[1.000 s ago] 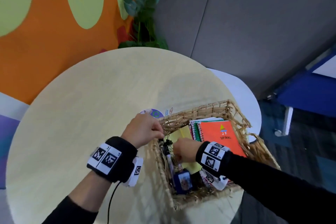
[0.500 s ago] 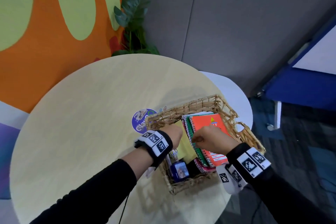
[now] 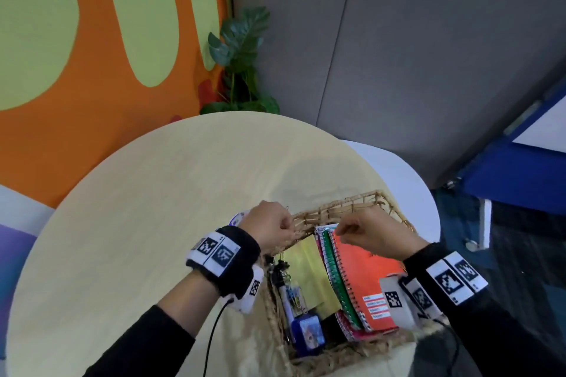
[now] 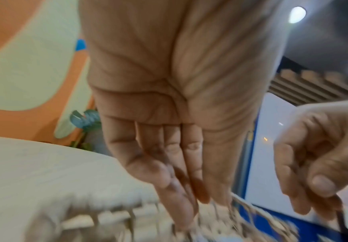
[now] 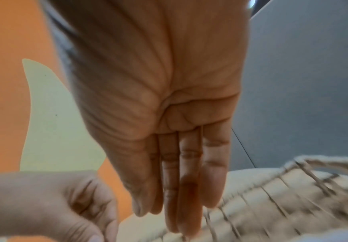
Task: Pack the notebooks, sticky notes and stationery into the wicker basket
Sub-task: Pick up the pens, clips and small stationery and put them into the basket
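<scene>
Wicker basket (image 3: pixel 352 208) sits at the table's (image 3: pixel 137 208) 4 o'clock edge, mostly packed. Inside: orange spiral notebook (image 3: pixel 364 272) on top of a green-spined one (image 3: pixel 332 257) along the right half, yellow sticky-note pad (image 3: pixel 306 272) flat at centre, blue sharpener-like box (image 3: pixel 307 332) at 7 o'clock, paper clips (image 3: pixel 295 295) and a marker (image 3: pixel 286 300) along the left wall. Left hand (image 3: pixel 269 225) is at the basket's 10 o'clock corner, fingers curled over the rim; wrist view is blurred, so actual grip on the wicker: cannot tell. Right hand (image 3: pixel 372 236) hovers over the notebooks' far end, thumb and forefinger pinched together, nothing visible between them. Round sticker (image 3: pixel 237 219) on the table peeks out beside the left hand.
</scene>
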{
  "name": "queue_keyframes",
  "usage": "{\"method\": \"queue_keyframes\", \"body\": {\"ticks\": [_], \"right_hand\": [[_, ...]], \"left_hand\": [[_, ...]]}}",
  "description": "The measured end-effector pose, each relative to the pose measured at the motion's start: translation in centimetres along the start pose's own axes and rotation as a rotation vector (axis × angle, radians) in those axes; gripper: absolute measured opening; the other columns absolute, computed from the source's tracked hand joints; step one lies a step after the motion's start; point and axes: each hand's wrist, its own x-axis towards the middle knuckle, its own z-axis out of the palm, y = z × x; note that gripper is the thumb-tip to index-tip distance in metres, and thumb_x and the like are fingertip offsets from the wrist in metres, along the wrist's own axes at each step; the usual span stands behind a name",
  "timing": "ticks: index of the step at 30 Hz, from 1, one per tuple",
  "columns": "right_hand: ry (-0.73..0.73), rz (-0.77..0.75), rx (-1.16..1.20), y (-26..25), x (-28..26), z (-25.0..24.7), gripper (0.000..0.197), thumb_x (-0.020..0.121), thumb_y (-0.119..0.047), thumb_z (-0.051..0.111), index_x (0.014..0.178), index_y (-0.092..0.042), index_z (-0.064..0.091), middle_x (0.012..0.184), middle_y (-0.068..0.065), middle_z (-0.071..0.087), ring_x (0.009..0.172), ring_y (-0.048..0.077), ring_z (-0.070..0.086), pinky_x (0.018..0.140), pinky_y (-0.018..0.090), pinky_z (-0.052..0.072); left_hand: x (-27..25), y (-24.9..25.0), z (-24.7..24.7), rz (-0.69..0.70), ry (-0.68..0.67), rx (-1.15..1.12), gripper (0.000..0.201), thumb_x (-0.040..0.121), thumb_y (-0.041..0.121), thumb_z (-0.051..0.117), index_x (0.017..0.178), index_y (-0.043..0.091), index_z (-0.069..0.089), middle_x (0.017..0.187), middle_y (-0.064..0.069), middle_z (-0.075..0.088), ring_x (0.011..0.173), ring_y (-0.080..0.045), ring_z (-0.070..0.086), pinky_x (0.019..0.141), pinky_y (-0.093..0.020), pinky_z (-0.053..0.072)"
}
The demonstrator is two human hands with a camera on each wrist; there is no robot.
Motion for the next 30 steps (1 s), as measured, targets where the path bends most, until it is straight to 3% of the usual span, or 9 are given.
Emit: {"method": "queue_keyframes", "body": {"ticks": [3, 7, 9, 14, 18, 22, 25, 28, 30], "right_hand": [[0.073, -0.013, -0.039, 0.4, 4.4, -3.6, 0.013, 0.084, -0.013, 0.067, 0.094, -0.011, 0.075, 0.088, 0.0, 0.075, 0.07, 0.004, 0.058, 0.064, 0.007, 0.039], [0.076, -0.085, -0.167, 0.3, 12.0, -6.0, 0.015, 0.087, -0.013, 0.061, 0.095, -0.014, 0.074, 0.094, 0.003, 0.075, 0.085, 0.019, 0.066, 0.074, 0.021, 0.044], [-0.008, -0.1, -0.268, 0.3, 16.4, -5.5, 0.019, 0.088, -0.011, 0.055, 0.096, -0.015, 0.072, 0.099, 0.005, 0.073, 0.093, 0.024, 0.064, 0.076, 0.028, 0.047], [-0.426, -0.286, -0.619, 0.3, 23.7, -1.1, 0.028, 0.088, -0.002, 0.051, 0.108, -0.013, 0.066, 0.112, 0.013, 0.065, 0.097, 0.034, 0.062, 0.073, 0.034, 0.045], [-0.614, -0.502, -0.801, 0.2, 25.7, 2.6, 0.022, 0.088, -0.004, 0.054, 0.105, -0.006, 0.067, 0.101, 0.016, 0.069, 0.084, 0.034, 0.064, 0.063, 0.031, 0.041], [-0.644, -0.63, -0.875, 0.2, 26.4, 5.2, 0.021, 0.092, -0.016, 0.054, 0.1, -0.005, 0.07, 0.092, 0.016, 0.071, 0.081, 0.034, 0.066, 0.064, 0.035, 0.052], [-0.65, -0.664, -0.864, 0.6, 26.8, 6.2, 0.022, 0.091, -0.017, 0.054, 0.098, -0.004, 0.069, 0.09, 0.015, 0.071, 0.079, 0.033, 0.067, 0.062, 0.035, 0.051], [-0.657, -0.66, -0.797, 0.7, 27.3, 6.4, 0.021, 0.091, -0.015, 0.054, 0.097, -0.003, 0.071, 0.091, 0.017, 0.071, 0.079, 0.033, 0.065, 0.061, 0.032, 0.044], [-0.673, -0.647, -0.765, 0.5, 27.6, 6.5, 0.022, 0.092, -0.017, 0.055, 0.098, -0.004, 0.071, 0.091, 0.017, 0.071, 0.073, 0.03, 0.06, 0.062, 0.03, 0.04]], "left_hand": [[1.6, -3.2, -2.6, -0.088, 0.124, -0.023, 0.011, 0.08, 0.021, 0.065, 0.084, 0.017, 0.074, 0.091, 0.001, 0.075, 0.088, -0.016, 0.067, 0.077, -0.026, 0.05], [4.6, -6.9, -3.3, -0.194, 0.126, -0.049, 0.011, 0.081, 0.02, 0.065, 0.087, 0.016, 0.074, 0.089, 0.001, 0.073, 0.088, -0.016, 0.067, 0.073, -0.02, 0.045], [6.4, -8.0, -2.8, -0.211, 0.089, -0.049, 0.012, 0.082, 0.019, 0.065, 0.089, 0.016, 0.074, 0.091, 0.0, 0.073, 0.09, -0.016, 0.068, 0.073, -0.02, 0.044], [10.3, -9.2, -0.4, -0.233, -0.014, -0.074, 0.018, 0.086, 0.017, 0.062, 0.098, 0.011, 0.074, 0.107, -0.004, 0.073, 0.101, -0.02, 0.066, 0.083, -0.025, 0.048], [12.0, -9.7, 1.6, -0.299, -0.006, -0.134, 0.017, 0.084, 0.015, 0.062, 0.095, 0.009, 0.074, 0.104, -0.006, 0.074, 0.098, -0.022, 0.067, 0.082, -0.026, 0.049], [12.8, -10.2, 3.4, -0.368, -0.002, -0.19, 0.017, 0.079, 0.013, 0.062, 0.088, 0.009, 0.077, 0.096, -0.009, 0.075, 0.09, -0.025, 0.069, 0.081, -0.031, 0.056], [13.0, -10.3, 4.0, -0.39, -0.007, -0.212, 0.015, 0.077, 0.016, 0.068, 0.087, 0.008, 0.075, 0.092, -0.011, 0.074, 0.087, -0.026, 0.068, 0.073, -0.03, 0.053], [13.1, -10.3, 4.4, -0.398, -0.017, -0.263, 0.023, 0.07, 0.025, 0.078, 0.084, 0.008, 0.074, 0.08, -0.008, 0.069, 0.074, -0.022, 0.062, 0.058, -0.024, 0.041], [13.3, -10.2, 4.8, -0.397, -0.03, -0.268, 0.031, 0.066, 0.03, 0.082, 0.087, 0.007, 0.073, 0.084, -0.008, 0.071, 0.073, -0.02, 0.061, 0.06, -0.025, 0.042]]}}
